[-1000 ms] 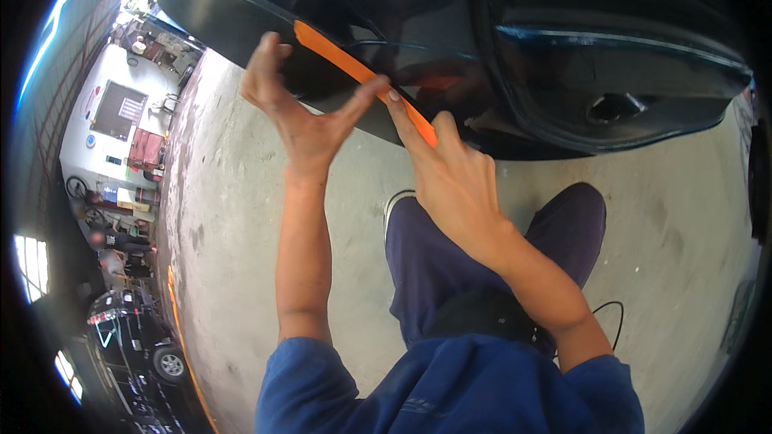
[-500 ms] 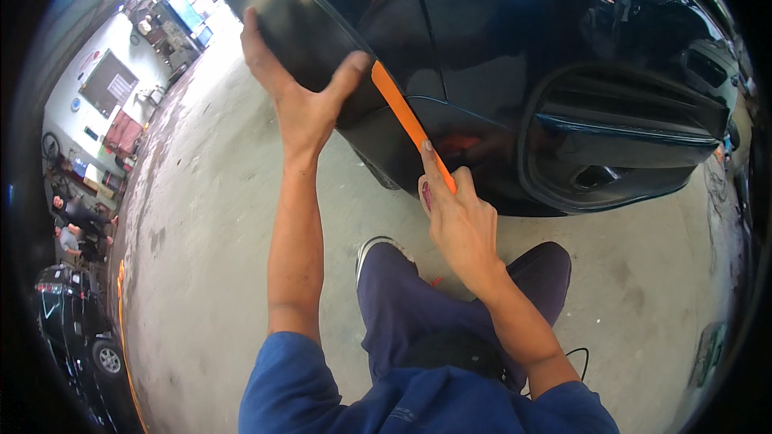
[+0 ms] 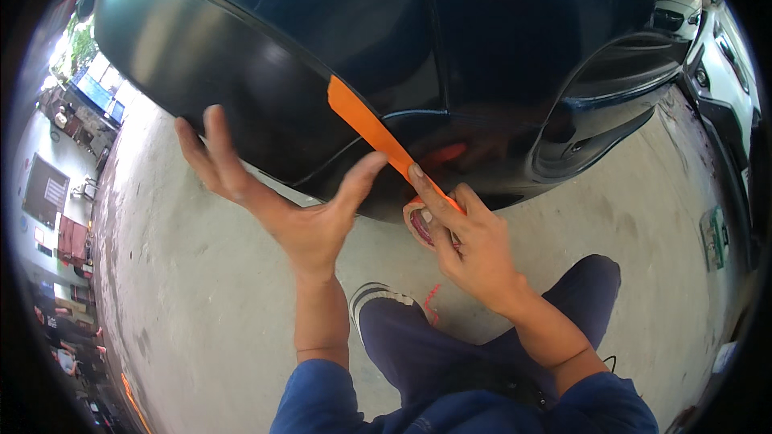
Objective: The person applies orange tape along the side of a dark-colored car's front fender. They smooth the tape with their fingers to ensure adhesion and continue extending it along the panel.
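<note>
An orange strip of masking tape [image 3: 362, 122] runs slantwise along the edge line of a dark, glossy car body [image 3: 366, 40]. My right hand [image 3: 480, 253] grips the tape roll [image 3: 418, 223] by the strip's lower end, its index finger stretched along the strip. Part of the roll is hidden behind my fingers. To the left, my left hand [image 3: 305, 229] is spread wide in front of the matte black lower panel [image 3: 233, 80]. Its thumb is beside the middle of the strip; whether it touches is unclear. Nothing is held in that hand.
Concrete floor [image 3: 193, 273] spreads below the car. A red squiggly scrap [image 3: 432, 304] lies near my shoe [image 3: 386, 293]. At the right are a white car [image 3: 724, 72] and a green object [image 3: 714, 239]. People sit at the far left by a white building.
My view has shifted, showing more of the black panel at left. My left hand has come down from the strip's upper end to beside its middle. More of the tape roll shows in my right hand.
</note>
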Tool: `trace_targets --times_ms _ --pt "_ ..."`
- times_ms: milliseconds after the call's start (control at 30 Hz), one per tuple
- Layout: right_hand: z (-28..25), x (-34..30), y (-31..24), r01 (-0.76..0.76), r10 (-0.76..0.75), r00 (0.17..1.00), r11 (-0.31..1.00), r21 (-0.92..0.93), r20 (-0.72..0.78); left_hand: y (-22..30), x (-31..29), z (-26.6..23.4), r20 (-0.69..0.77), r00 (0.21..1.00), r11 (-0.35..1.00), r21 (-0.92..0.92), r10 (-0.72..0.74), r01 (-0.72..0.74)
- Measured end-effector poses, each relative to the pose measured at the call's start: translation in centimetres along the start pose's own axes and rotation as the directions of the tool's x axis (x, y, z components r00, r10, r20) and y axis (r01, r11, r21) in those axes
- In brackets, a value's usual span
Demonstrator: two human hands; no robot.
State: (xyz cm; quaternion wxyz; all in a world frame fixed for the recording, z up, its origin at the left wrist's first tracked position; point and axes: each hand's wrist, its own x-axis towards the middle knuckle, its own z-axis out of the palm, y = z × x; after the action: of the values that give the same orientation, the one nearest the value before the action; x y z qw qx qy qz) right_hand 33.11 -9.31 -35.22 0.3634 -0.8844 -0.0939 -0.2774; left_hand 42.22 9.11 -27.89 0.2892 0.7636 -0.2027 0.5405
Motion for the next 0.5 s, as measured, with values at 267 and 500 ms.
trace_targets --times_ms 267,500 --pt "-0.1 0.6 1.1 0.077 -0.08 0.996 0.993 0.092 0.034 -0.1 -2.9 2.5 -0.128 0.991 0.998 -0.066 -0.023 0.015" --pt "0.0 -1.2 4.1 0.119 -0.169 0.986 0.655 0.746 -0.009 2.3 -3.6 2.7 -0.102 0.974 0.962 -0.206 -0.203 0.179"
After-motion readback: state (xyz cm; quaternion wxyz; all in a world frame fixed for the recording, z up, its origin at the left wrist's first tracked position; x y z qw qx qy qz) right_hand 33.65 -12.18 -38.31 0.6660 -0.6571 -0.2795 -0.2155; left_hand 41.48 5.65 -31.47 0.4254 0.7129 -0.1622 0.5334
